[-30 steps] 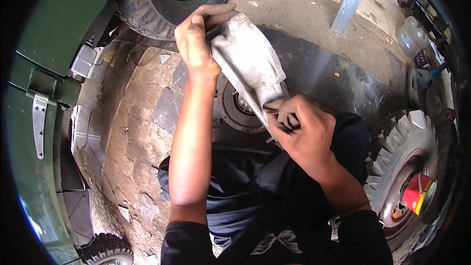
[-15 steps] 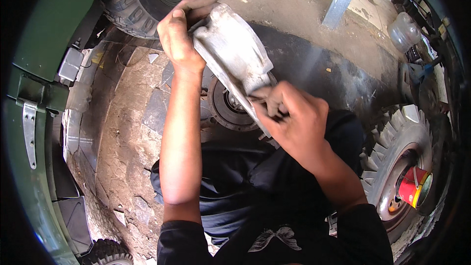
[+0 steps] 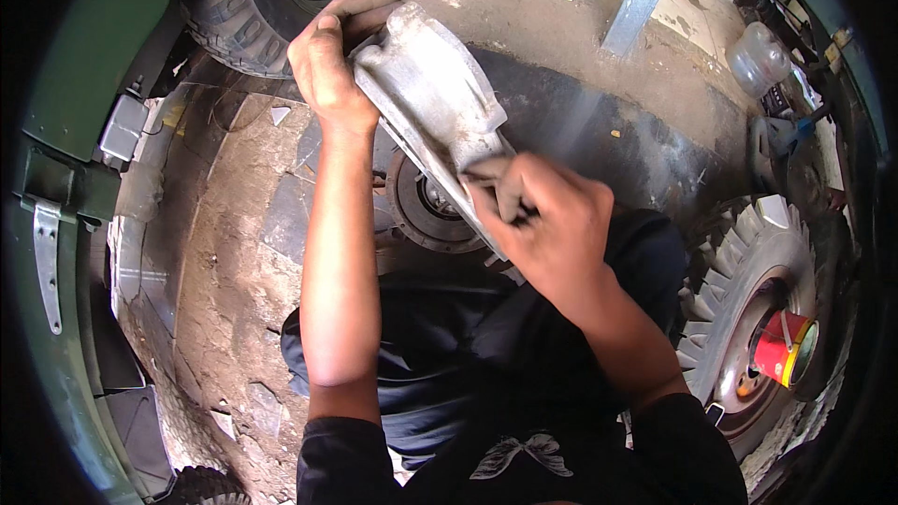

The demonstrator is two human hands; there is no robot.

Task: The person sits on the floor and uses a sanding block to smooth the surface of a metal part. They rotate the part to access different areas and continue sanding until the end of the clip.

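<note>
A grey cast-metal housing [image 3: 426, 84] is tilted in front of me, its far end up and its near end sloping down to the right. My left hand [image 3: 335, 75] grips it at the upper left, with the thumb up and the fingers reaching behind the far end. At the lower end, my right hand [image 3: 559, 220] has its fingers curled and pinched against the housing's inner edge. The fingertips look dark, and whatever lies between them is hidden. Beneath the housing is a round dark metal disc [image 3: 404, 201] with a lighter hub, partly covered.
A mounted wheel [image 3: 253, 9] with a green rim stands at the upper left. On the right lies a tyre [image 3: 739, 271] with a red tin [image 3: 784, 346] on its rim. A metal post [image 3: 645, 0] rises behind, near a clear plastic bottle [image 3: 760, 58]. Green bodywork [image 3: 84, 65] lines the left.
The view has shifted slightly, so everything sits a little further left. Both hands stay at the same places on the housing; my right fingers show less blur.
</note>
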